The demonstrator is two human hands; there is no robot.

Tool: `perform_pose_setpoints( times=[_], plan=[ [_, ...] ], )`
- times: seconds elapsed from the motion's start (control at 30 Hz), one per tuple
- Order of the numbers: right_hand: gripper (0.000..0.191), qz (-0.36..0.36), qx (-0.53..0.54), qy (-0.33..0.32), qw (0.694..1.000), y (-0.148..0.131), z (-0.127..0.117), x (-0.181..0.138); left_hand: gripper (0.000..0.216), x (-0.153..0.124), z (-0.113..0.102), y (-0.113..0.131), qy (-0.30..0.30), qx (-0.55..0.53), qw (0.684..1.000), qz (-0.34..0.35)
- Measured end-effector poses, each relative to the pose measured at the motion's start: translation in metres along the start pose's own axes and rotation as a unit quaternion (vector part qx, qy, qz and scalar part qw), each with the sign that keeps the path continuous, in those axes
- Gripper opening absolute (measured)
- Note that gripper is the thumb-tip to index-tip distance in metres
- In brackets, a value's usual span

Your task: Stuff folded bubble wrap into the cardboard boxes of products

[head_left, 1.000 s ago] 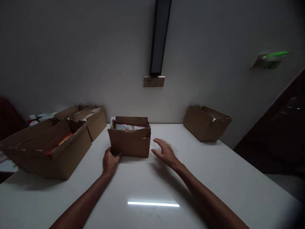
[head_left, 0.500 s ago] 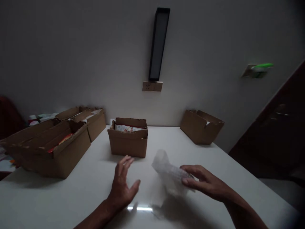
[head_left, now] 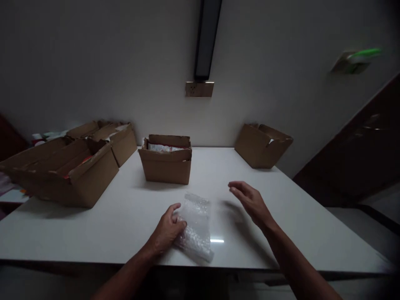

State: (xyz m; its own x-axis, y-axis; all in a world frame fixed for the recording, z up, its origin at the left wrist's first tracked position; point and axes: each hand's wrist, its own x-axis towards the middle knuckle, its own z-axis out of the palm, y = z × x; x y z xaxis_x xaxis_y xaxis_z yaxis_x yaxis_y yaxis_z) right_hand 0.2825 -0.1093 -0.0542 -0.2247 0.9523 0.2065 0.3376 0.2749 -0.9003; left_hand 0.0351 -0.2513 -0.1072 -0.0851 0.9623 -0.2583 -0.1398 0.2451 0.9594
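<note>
Clear, crinkled bubble-wrap sheet (head_left: 197, 225) lies on the white table (head_left: 103, 233) near its front edge, a little left of the middle. At the far left a large, open brown cardboard box (head_left: 71, 183) stands on the table with something red showing inside. Just behind it a second open brown cardboard box (head_left: 120, 141) sits by the wall; whether the two touch cannot be told. Further right a smaller brown cardboard box (head_left: 165, 166) stands toward the back of the table, flaps up, with white packets (head_left: 162, 147) visible in it. In front of that box, well apart from it, the left hand (head_left: 167, 231) lies on the left side of the bubble-wrap sheet. Its grip is closed on the wrap, thumb on top and fingers curled against the plastic. A short bright strip of reflected light (head_left: 217, 241) shows on the table just right of the sheet. The right hand (head_left: 250, 202) hovers over the table to the right of the sheet, apart from it. Its grip is open and empty, with the fingers loosely spread and pointing left. Beyond it, at the back right of the table, a tilted brown cardboard box (head_left: 262, 148) rests with its flaps open. On the wall, above the smaller box, are a beige socket plate (head_left: 199, 88) and a dark vertical panel (head_left: 208, 37). Far right are a blurred green-and-white fitting (head_left: 356, 60) and a dark door (head_left: 359, 154).
</note>
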Motion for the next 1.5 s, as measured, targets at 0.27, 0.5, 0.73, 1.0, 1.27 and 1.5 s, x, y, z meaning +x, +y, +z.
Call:
perform_pose_setpoints(
  times=[0.27,0.5,0.73,1.0,1.27,1.5],
  plan=[
    [0.031,-0.005,0.007,-0.514,0.858,-0.019,0.057,-0.032,0.036,-0.028,0.002,-0.01,-0.026,0.091,0.995,0.027],
    [0.036,-0.17,-0.121,-0.108,0.972,0.009,0.064,0.003,0.023,-0.03,-0.013,-0.003,-0.012,0.075,0.997,-0.021],
    [0.058,-0.24,-0.355,-0.171,0.887,0.013,0.087,-0.024,0.027,-0.034,-0.014,0.004,-0.035,0.065,0.997,-0.039],
    [0.028,-0.124,-0.407,-0.117,0.897,0.016,0.094,0.045,0.025,-0.056,-0.013,-0.001,-0.081,0.018,0.994,-0.075],
    [0.048,-0.11,-0.387,-0.037,0.915,0.024,0.066,0.043,0.039,-0.047,-0.007,-0.004,-0.057,-0.136,0.984,-0.097],
    [0.029,-0.165,-0.202,-0.032,0.965,0.021,0.018,-0.045,0.042,-0.001,-0.002,0.022,-0.086,-0.25,0.954,-0.138]
  ],
)
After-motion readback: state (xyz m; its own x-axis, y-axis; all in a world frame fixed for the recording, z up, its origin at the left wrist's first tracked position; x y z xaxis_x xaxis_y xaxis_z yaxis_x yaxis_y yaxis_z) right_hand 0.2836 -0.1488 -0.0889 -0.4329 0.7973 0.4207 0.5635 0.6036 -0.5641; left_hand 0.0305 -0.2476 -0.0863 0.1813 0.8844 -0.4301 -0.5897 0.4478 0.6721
